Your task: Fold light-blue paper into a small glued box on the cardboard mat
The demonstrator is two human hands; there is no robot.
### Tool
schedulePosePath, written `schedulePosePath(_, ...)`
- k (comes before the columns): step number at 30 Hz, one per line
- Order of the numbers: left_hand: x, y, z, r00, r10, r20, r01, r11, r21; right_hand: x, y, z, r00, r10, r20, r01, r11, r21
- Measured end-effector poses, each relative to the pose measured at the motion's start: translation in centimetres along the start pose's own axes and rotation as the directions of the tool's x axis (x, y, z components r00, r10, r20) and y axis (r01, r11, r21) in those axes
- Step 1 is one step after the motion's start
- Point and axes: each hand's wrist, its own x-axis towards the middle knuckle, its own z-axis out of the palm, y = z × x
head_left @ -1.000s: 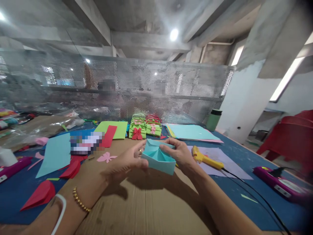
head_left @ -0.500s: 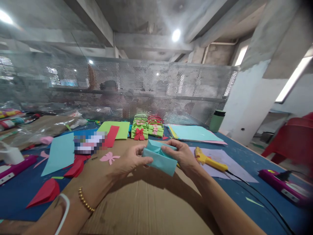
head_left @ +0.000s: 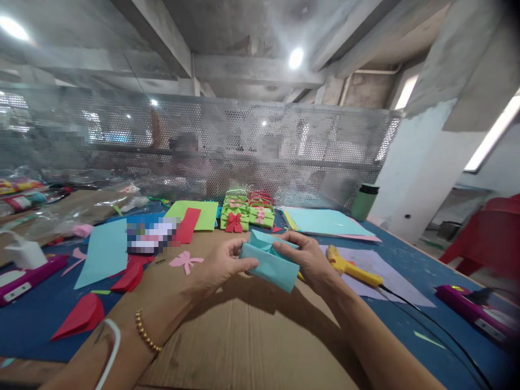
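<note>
A folded light-blue paper box, shaped like a small open bag, is held up above the cardboard sheet. My left hand pinches its left end, thumb on the front panel. At the right end, my right hand grips the paper with the thumb pushed down inside the top opening. The fingers behind the paper are partly hidden. A pink paper bow lies on the cardboard to the left of my left hand.
Small green paper bags with bows stand behind the hands. A yellow glue gun with a black cord rests on lilac paper at right. Red folded paper, a power strip and a green bottle are around.
The whole view has shifted slightly, so everything sits a little further right. Both hands keep nearly the same hold on the light-blue paper box.
</note>
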Motion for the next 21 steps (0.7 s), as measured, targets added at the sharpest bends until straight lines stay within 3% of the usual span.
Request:
schedulePosePath(9,0.01,0.46,0.11,0.994,-0.055,0.089,0.064,0.993,-0.102,0.20,0.12,-0.36,1.000,0.000,-0.013,0.001,0.999,0.039)
schedulePosePath(17,0.07,0.20,-0.11,0.997,-0.045,0.063,0.046,0.999,-0.007,0.00,-0.20,-0.12,1.000,0.019,-0.010,-0.018,1.000,0.000)
schedulePosePath(21,-0.15,0.29,-0.12,0.998,-0.050,0.035,0.050,0.999,0.001,-0.23,-0.40,0.11,0.999,-0.007,0.048,0.009,0.999,-0.050)
